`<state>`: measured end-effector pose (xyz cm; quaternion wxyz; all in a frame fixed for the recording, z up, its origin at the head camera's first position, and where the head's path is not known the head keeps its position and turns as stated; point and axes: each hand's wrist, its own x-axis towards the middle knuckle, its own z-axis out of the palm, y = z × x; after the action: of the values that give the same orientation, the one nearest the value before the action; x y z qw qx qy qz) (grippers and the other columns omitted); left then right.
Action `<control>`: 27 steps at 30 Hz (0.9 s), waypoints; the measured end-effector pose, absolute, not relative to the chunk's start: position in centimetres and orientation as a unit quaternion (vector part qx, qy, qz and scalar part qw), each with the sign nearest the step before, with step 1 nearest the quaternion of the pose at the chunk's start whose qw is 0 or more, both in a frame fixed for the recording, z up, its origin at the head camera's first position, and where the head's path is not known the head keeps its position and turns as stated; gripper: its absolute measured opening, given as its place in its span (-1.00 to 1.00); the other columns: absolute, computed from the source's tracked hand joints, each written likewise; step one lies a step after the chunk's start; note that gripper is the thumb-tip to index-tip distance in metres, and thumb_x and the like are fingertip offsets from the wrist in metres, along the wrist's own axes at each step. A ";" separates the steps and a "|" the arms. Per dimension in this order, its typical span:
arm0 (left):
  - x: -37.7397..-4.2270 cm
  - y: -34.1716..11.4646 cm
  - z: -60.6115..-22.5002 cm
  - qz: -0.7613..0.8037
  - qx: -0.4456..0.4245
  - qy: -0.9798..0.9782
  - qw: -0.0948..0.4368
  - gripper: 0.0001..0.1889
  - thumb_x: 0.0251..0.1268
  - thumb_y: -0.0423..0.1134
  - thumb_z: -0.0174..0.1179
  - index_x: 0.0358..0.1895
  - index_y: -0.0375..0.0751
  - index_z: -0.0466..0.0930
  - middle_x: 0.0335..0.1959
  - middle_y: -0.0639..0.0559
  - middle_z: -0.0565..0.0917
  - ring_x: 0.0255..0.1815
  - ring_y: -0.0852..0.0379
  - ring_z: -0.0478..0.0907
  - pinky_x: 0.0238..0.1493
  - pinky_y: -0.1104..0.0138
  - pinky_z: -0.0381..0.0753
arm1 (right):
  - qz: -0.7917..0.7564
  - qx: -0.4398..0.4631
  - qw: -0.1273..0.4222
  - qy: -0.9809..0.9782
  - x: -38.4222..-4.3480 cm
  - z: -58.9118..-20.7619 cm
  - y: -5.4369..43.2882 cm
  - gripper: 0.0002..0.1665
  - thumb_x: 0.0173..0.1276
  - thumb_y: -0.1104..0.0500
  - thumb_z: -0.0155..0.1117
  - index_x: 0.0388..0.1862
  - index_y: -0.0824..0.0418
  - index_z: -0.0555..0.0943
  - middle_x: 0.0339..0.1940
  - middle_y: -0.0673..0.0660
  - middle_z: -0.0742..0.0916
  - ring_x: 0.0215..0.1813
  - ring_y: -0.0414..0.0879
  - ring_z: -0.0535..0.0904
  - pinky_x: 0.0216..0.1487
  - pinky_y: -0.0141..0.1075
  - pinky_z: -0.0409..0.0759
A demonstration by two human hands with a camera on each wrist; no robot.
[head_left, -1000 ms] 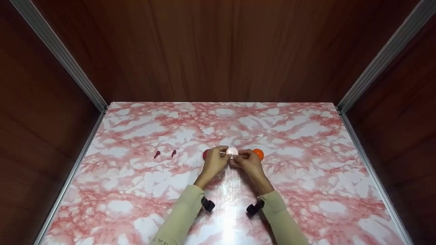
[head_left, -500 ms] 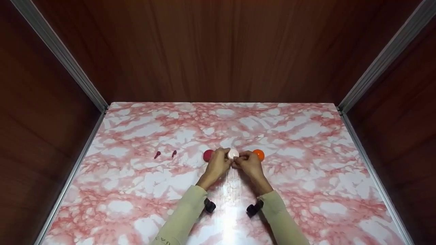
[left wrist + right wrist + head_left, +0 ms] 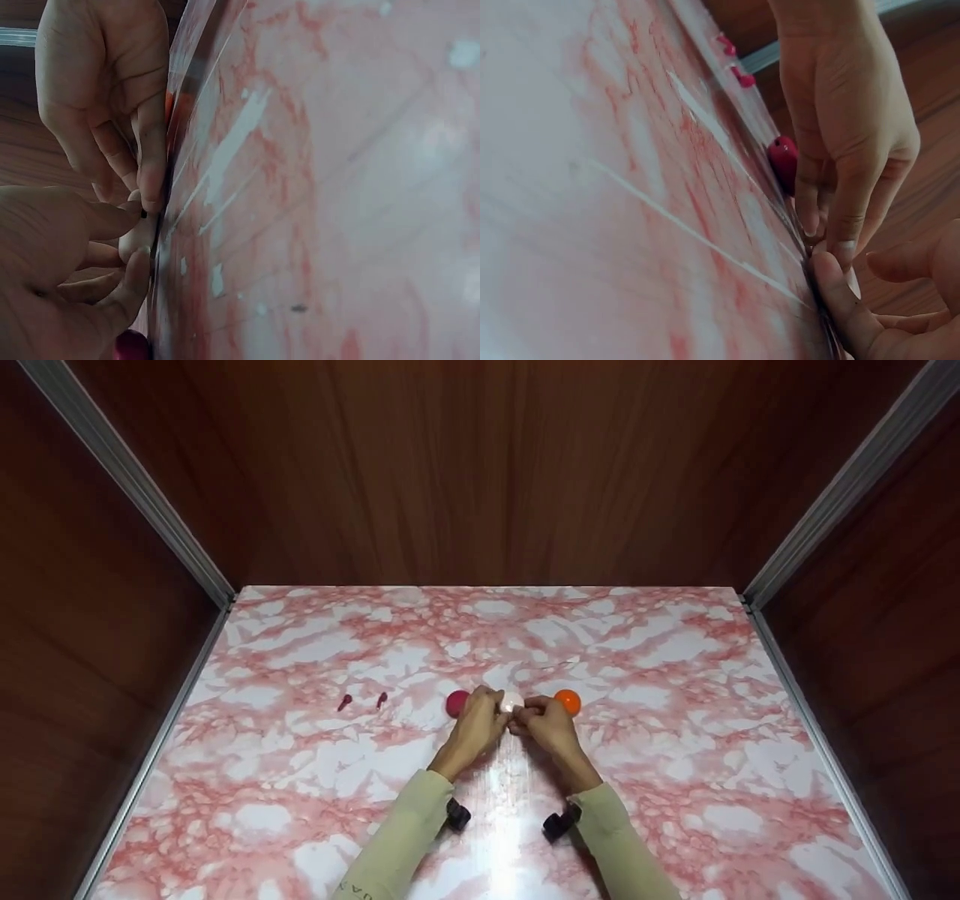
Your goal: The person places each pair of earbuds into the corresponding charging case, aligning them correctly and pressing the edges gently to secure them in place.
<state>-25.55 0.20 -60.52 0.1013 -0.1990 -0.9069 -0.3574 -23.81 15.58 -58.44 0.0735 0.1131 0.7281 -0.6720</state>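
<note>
A small white round case [image 3: 512, 702], smooth like an earbud case, sits between both hands at the middle of the table. My left hand [image 3: 477, 724] pinches its left side with finger and thumb. From the right, my right hand [image 3: 551, 724] pinches its near edge with bent fingers. In the left wrist view the white case [image 3: 135, 244] is partly covered by fingertips, close to the tabletop. Beside my left hand lies a magenta round case [image 3: 456, 704], partly hidden by it. An orange round case [image 3: 568, 703] lies just behind my right hand.
Two dark magenta earbuds, one [image 3: 345, 703] left of the other [image 3: 382, 700], lie on the table to the left. The red-and-white marbled tabletop [image 3: 645, 810] is enclosed by brown wood-grain panels [image 3: 480, 472] at the back and sides. A black wrist camera hangs below each sleeve.
My left hand has shifted slightly right and down, uncovering more of the magenta case. The white case sits slightly lower between the fingers. My right hand has barely moved.
</note>
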 end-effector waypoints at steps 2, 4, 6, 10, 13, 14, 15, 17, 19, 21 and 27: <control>-25.6 0.1 -60.5 -0.364 -0.196 -0.906 0.088 -0.95 0.30 -0.37 0.33 -0.22 -0.21 0.74 -0.20 -0.11 0.63 -0.14 -0.02 0.57 -0.10 0.20 0.58 | -0.674 0.109 0.078 0.727 -23.7 -58.4 15.5 -0.71 0.48 0.39 0.27 0.08 0.56 0.61 -0.30 0.27 0.77 -0.38 -0.11 0.78 -0.22 -0.27 0.81; -25.3 -0.1 -59.8 -0.371 -0.189 -0.907 0.066 -0.88 0.34 -0.36 0.33 -0.12 -0.23 0.77 -0.17 -0.11 0.61 -0.12 0.00 0.55 -0.07 0.22 0.60 | -0.678 0.107 0.082 0.723 -23.7 -58.3 15.6 -0.68 0.51 0.38 0.24 0.13 0.59 0.58 -0.27 0.31 0.78 -0.37 -0.08 0.79 -0.21 -0.24 0.82; -24.9 -0.3 -58.8 -0.381 -0.177 -0.907 0.035 -0.82 0.38 -0.34 0.34 -0.02 -0.28 0.78 -0.16 -0.12 0.60 -0.12 0.01 0.55 -0.05 0.21 0.62 | -0.681 0.109 0.087 0.719 -23.6 -58.3 15.6 -0.63 0.53 0.37 0.23 0.19 0.61 0.54 -0.25 0.32 0.76 -0.35 -0.05 0.80 -0.20 -0.23 0.83; -24.7 -0.5 -58.4 -0.387 -0.158 -0.908 0.014 -0.65 0.39 -0.26 0.38 0.17 -0.32 0.71 -0.12 -0.11 0.63 -0.11 0.05 0.56 0.00 0.24 0.65 | -0.671 0.118 0.090 0.726 -23.4 -58.1 15.8 -0.57 0.54 0.32 0.25 0.25 0.58 0.51 -0.23 0.27 0.72 -0.36 -0.05 0.80 -0.23 -0.22 0.83; -24.7 -0.7 -58.1 -0.395 -0.152 -0.906 0.025 -0.55 0.36 -0.22 0.41 0.23 -0.38 0.67 -0.08 -0.15 0.68 -0.09 0.01 0.64 0.02 0.20 0.70 | -0.667 0.121 0.086 0.731 -23.1 -57.7 15.9 -0.58 0.53 0.29 0.26 0.25 0.53 0.52 -0.22 0.30 0.74 -0.40 -0.05 0.80 -0.25 -0.18 0.83; -24.7 -0.9 -57.9 -0.398 -0.150 -0.905 0.030 -0.54 0.36 -0.21 0.42 0.24 -0.38 0.66 -0.06 -0.18 0.69 -0.08 -0.01 0.66 0.03 0.18 0.71 | -0.666 0.120 0.084 0.732 -23.0 -57.5 15.9 -0.58 0.53 0.28 0.27 0.24 0.51 0.53 -0.21 0.32 0.75 -0.41 -0.04 0.80 -0.25 -0.17 0.83; -24.7 -1.0 -57.8 -0.402 -0.148 -0.903 0.033 -0.54 0.36 -0.21 0.42 0.23 -0.39 0.67 -0.04 -0.20 0.70 -0.08 -0.03 0.68 0.02 0.17 0.72 | -0.666 0.120 0.084 0.732 -22.9 -57.3 15.9 -0.58 0.53 0.28 0.27 0.24 0.50 0.53 -0.20 0.34 0.76 -0.42 -0.04 0.79 -0.26 -0.15 0.83; -24.7 -1.5 -57.5 -0.415 -0.142 -0.898 0.039 -0.56 0.37 -0.21 0.42 0.21 -0.40 0.67 -0.03 -0.25 0.71 -0.09 -0.06 0.71 -0.01 0.16 0.74 | -0.668 0.115 0.086 0.730 -22.9 -57.0 15.9 -0.60 0.53 0.26 0.28 0.23 0.47 0.54 -0.18 0.38 0.76 -0.42 -0.03 0.80 -0.26 -0.13 0.83; -24.8 -2.2 -57.1 -0.435 -0.128 -0.890 0.041 -0.58 0.39 -0.20 0.40 0.19 -0.39 0.68 -0.02 -0.28 0.71 -0.11 -0.08 0.71 -0.05 0.14 0.74 | -0.673 0.108 0.089 0.726 -22.9 -56.6 15.8 -0.62 0.54 0.25 0.28 0.21 0.46 0.56 -0.15 0.40 0.76 -0.39 -0.01 0.80 -0.24 -0.13 0.83; -24.8 -3.0 -56.8 -0.460 -0.109 -0.880 0.045 -0.61 0.40 -0.22 0.39 0.17 -0.40 0.69 -0.02 -0.30 0.71 -0.12 -0.08 0.72 -0.07 0.14 0.75 | -0.684 0.097 0.091 0.717 -23.1 -56.3 15.8 -0.63 0.54 0.24 0.27 0.19 0.46 0.58 -0.13 0.42 0.76 -0.34 0.02 0.82 -0.20 -0.12 0.84; -25.2 -5.6 -56.4 -0.500 -0.058 -0.860 0.089 -0.69 0.38 -0.28 0.38 0.09 -0.40 0.74 -0.06 -0.29 0.76 -0.13 -0.10 0.76 -0.09 0.12 0.77 | -0.708 0.066 0.094 0.697 -23.6 -55.5 15.4 -0.67 0.53 0.29 0.25 0.15 0.49 0.61 -0.05 0.49 0.75 -0.21 0.08 0.83 -0.09 -0.08 0.83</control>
<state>-25.19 -5.56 -56.38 0.0887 -0.0576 -0.8598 -0.4995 -23.57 15.44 -55.50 0.0944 0.0657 0.6972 -0.7076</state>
